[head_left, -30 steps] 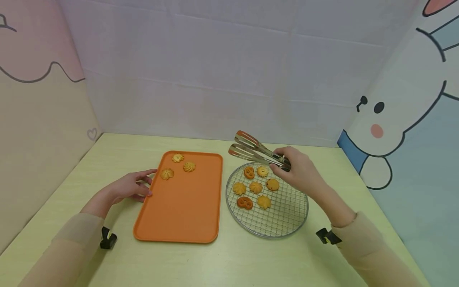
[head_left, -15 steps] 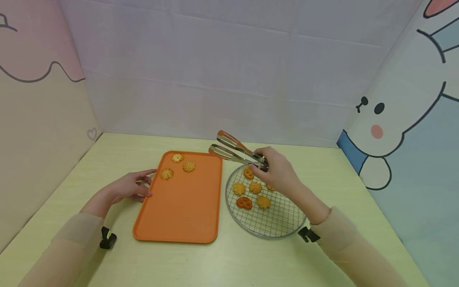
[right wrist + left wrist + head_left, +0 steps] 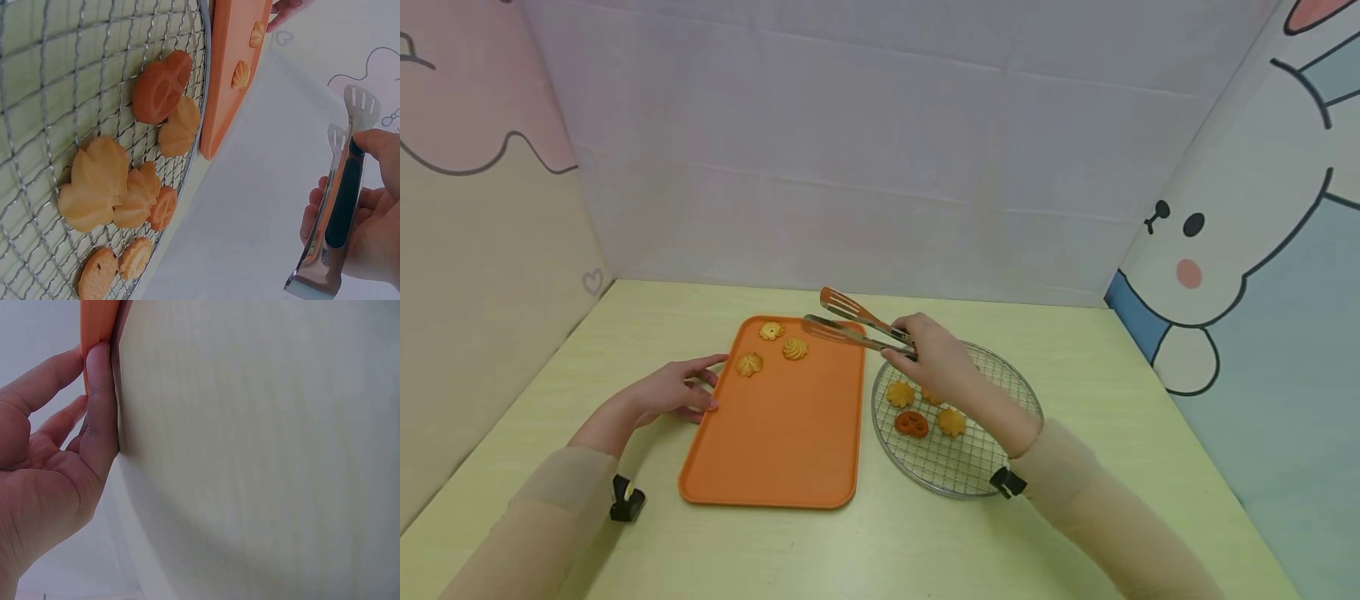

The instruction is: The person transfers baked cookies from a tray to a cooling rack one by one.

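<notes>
My right hand [image 3: 936, 354] grips a pair of metal tongs [image 3: 345, 200] by their dark handles. The tongs' slotted ends are apart with nothing between them, and in the head view they reach over the orange tray's far right corner. My left hand [image 3: 662, 390] rests against the left edge of the orange tray [image 3: 782, 442], its fingertips touching the rim. Three cookies [image 3: 795, 348] lie at the tray's far end. Flower-shaped cookies [image 3: 951, 422] and a pretzel cookie [image 3: 912, 424] sit on the round wire rack [image 3: 955, 475]; my right arm hides others there, which the right wrist view shows.
The tray and rack stand side by side on a pale wooden table [image 3: 790, 550]. A white cloth wall [image 3: 880, 208] rises behind the table, with cartoon-printed panels [image 3: 1270, 375] on both sides.
My right hand has carried the tongs leftward, from above the rack to the tray's far right corner. My left hand, the tray and the cookies on it stay as they were.
</notes>
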`<state>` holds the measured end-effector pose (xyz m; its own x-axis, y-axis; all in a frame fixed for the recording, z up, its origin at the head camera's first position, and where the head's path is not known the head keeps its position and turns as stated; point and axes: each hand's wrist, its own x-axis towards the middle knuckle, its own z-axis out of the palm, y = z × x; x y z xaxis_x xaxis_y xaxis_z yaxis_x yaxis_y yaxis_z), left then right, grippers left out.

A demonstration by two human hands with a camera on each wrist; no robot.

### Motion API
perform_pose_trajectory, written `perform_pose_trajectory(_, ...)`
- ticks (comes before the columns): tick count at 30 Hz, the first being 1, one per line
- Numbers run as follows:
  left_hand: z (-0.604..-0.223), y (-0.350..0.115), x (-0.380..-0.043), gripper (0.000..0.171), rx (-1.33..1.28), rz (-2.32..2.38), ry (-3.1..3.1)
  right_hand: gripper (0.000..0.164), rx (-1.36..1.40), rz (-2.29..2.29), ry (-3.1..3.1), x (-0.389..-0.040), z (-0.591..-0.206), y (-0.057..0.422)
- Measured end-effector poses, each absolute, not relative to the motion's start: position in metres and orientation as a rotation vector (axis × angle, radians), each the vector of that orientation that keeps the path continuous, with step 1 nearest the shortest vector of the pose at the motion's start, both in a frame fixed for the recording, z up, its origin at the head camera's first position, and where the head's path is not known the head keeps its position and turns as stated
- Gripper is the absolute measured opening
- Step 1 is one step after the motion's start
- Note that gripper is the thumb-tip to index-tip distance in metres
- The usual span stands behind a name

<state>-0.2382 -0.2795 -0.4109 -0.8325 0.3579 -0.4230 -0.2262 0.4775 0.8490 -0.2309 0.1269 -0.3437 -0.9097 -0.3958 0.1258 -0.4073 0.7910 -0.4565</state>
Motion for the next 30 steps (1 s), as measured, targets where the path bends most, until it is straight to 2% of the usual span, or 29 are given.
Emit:
perform_pose_trajectory(17,-0.41,-0.28,-0.241,0.088,0.109,1.361,2.166,0.046,0.813,0.512,-3.007,-0.255,-0.363,0.099)
perform_pose_trajectory(23,-0.41,-0.28,-0.24,0.086,0.115,1.362,2.168,0.046,0.807,0.283,-3.027,-0.262,-0.37,0.091)
perform_pose_trajectory(30,-0.412,-0.28,-0.241,0.087,0.117,1.359,2.168,0.047,0.754,0.26,-3.112,-0.269,-0.376,0.084)
